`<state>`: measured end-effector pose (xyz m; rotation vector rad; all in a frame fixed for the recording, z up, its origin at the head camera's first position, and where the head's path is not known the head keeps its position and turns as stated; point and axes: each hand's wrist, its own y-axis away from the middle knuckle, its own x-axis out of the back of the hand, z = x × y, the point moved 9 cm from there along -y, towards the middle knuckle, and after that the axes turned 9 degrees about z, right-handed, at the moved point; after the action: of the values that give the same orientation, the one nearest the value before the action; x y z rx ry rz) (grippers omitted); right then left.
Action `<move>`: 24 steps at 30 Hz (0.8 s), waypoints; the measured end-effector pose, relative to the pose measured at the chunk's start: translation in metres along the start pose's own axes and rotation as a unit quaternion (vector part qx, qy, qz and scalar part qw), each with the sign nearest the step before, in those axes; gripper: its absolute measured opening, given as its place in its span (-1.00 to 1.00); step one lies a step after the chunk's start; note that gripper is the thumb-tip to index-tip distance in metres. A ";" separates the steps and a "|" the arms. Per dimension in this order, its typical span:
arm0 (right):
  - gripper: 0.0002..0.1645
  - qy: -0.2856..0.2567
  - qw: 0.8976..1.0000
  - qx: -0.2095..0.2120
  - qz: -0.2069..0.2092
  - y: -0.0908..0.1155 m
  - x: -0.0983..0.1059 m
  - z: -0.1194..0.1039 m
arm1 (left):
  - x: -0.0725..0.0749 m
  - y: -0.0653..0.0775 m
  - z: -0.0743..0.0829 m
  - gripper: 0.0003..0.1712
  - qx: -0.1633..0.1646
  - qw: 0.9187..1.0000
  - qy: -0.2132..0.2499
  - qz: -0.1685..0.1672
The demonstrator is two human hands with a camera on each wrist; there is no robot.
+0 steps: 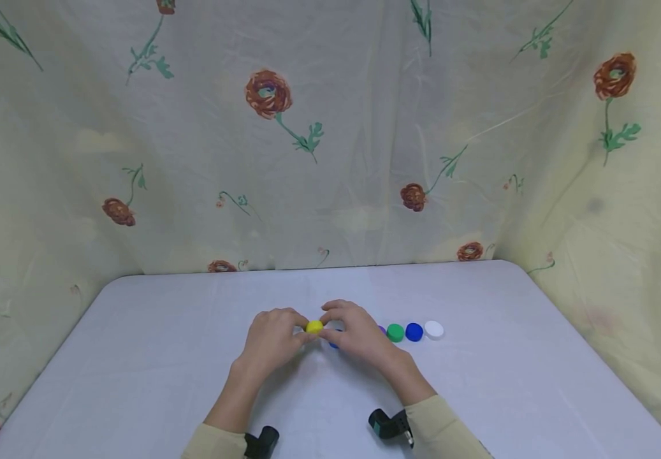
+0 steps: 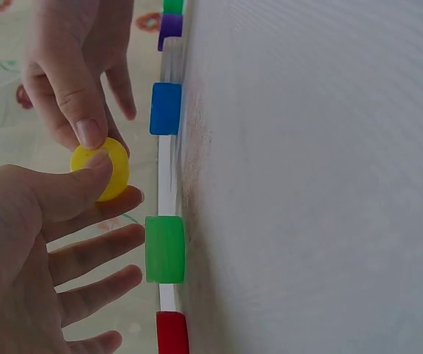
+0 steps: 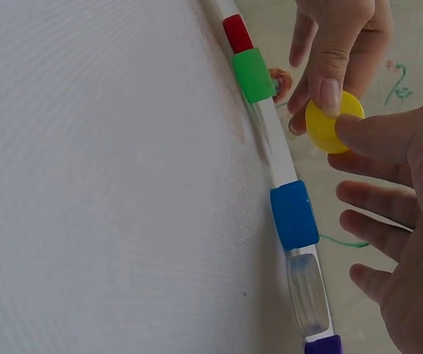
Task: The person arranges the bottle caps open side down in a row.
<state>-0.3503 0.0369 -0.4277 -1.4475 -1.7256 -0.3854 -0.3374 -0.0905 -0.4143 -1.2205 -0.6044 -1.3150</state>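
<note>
A round yellow bottle cap (image 1: 315, 326) is held up just above the table between both hands. My left hand (image 1: 274, 336) pinches it with thumb and index finger, the other fingers spread apart. From the opposite side my right hand (image 1: 357, 333) pinches the same cap between thumb and fingers. In the left wrist view a green cap (image 2: 165, 249) and a red cap (image 2: 172, 333) stand on the table beside the left fingers. A blue cap (image 3: 295, 215) and a clear cap (image 3: 308, 293) stand near the right hand, which mostly hides them in the head view.
The row runs on to the right with a purple cap (image 1: 382, 329), a second green cap (image 1: 396, 332), a darker blue cap (image 1: 414, 331) and a white cap (image 1: 434, 329). They rest on a white-covered table (image 1: 135, 357). Flowered curtains (image 1: 341, 140) surround its back and sides.
</note>
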 end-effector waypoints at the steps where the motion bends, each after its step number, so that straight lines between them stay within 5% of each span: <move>1: -0.80 0.001 1.000 0.000 0.001 0.000 0.000 0.000 | 0.000 0.000 0.000 -0.70 -0.001 1.000 0.000 0.000; 12: -0.88 -0.021 1.000 -0.023 -0.002 0.001 0.000 0.002 | 0.002 0.001 0.001 -0.69 0.007 1.000 0.012 -0.004; 24: -0.80 -0.082 0.994 -0.074 -0.005 0.000 -0.001 0.012 | 0.010 -0.001 0.010 -0.65 -0.059 0.997 0.016 0.041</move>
<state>-0.3548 0.0444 -0.4356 -1.6149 -1.8684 -0.4167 -0.3328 -0.0847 -0.4023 -1.3049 -0.4544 -1.3131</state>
